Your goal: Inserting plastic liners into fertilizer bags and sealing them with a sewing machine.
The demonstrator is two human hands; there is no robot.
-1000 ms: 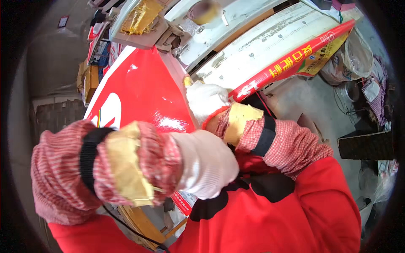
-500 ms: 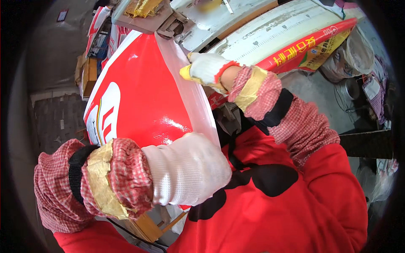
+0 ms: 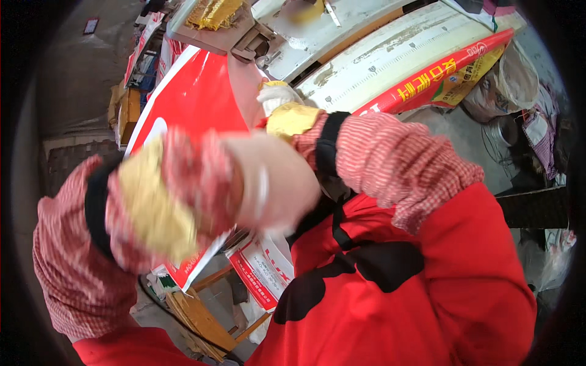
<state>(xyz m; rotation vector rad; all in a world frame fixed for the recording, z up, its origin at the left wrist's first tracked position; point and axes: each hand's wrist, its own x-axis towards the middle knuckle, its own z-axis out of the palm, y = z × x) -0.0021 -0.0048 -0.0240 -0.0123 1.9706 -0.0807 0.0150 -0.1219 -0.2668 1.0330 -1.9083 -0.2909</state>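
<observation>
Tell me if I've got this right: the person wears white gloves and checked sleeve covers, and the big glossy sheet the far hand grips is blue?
Not quite. The head view shows the sheet is red, not blue. The rest holds: the right hand grips its edge in a white glove, and both arms wear checked sleeve covers.

The red sheet [image 3: 201, 97] looked like glossy plastic film, smooth and catching the light along its fold. The left hand [image 3: 268, 189] wore a white knitted cloth glove, blurred, its surface soft and matt; the right hand [image 3: 278, 96] wore the same kind of glove. Both forearms were in checked red-and-white woven sleeve covers [image 3: 397, 161], thin matt cloth, with yellowish tape [image 3: 152, 207] of a dull, crinkled finish wrapped at the wrists. The red jacket [image 3: 439, 274] was smooth matt fabric. The white workbench [image 3: 390, 67] looked like painted board, scuffed and dirty. Wooden slats [image 3: 201, 317] below were bare and rough.
</observation>
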